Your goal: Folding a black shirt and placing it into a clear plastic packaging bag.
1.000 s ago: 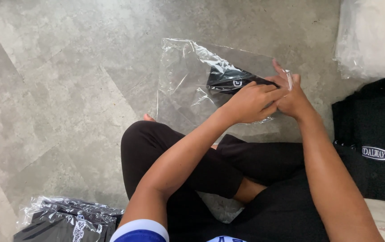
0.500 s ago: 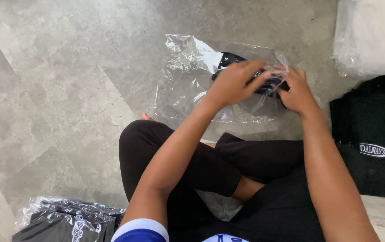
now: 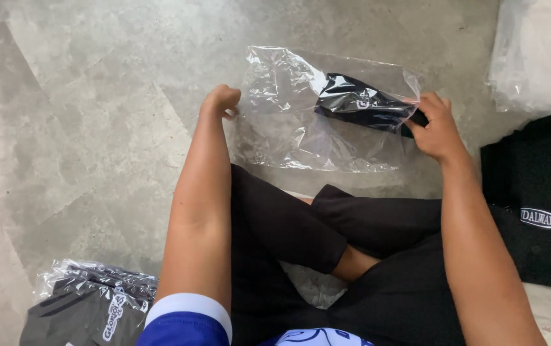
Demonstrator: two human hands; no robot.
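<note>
A clear plastic bag (image 3: 301,128) is stretched flat over the grey floor in front of my crossed legs. A folded black garment (image 3: 359,102) with a small white mark sits inside its right end. My left hand (image 3: 219,101) pinches the bag's left edge with closed fingers. My right hand (image 3: 437,128) grips the bag's right end, where the black garment sticks out at the opening.
A stack of bagged black garments (image 3: 90,301) lies at the lower left. A loose black garment with an oval white patch (image 3: 538,198) lies at the right. A white plastic-wrapped bundle (image 3: 538,51) is at the top right. Bare concrete floor (image 3: 83,128) stretches to the left.
My left hand has left the garment at the bag's right end and moved to the bag's left edge. The bag is now pulled out wide between both hands.
</note>
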